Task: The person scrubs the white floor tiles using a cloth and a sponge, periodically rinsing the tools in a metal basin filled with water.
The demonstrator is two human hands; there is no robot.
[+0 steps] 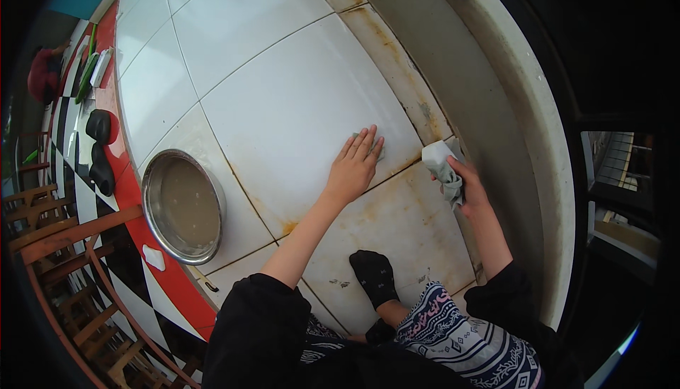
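The left hand (354, 169), fingers slightly spread, is pressing a pad (381, 152) onto mostly white tile (283, 105). The right hand's (474, 190) fingers are gripping a cloth (445, 171). Brown edge stains (289, 227) are remaining.

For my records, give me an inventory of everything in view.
Floor tiles: several, white, centre
Basin: one, silvery, left on tiles
Cloth: one, grey-green with whitish part, right hand
Cloth or pad: one, grey-green, under left hand
Scrap: one, white, beside basin
Footwear: two, black, left
Items: several, green or white, upper left
Wooden furniture: several, brown, lower left
Edging: one strip, red, left of tiles
Checked floor: one, black-white, left
Other person: one, red-topped, far left
Curved wall: one, grey, right
Patterned garment: one, navy-white, lower right
Sock: one, black, lower centre
Sleeves: two, black, lower edge
Hands: two, bare, centre and right
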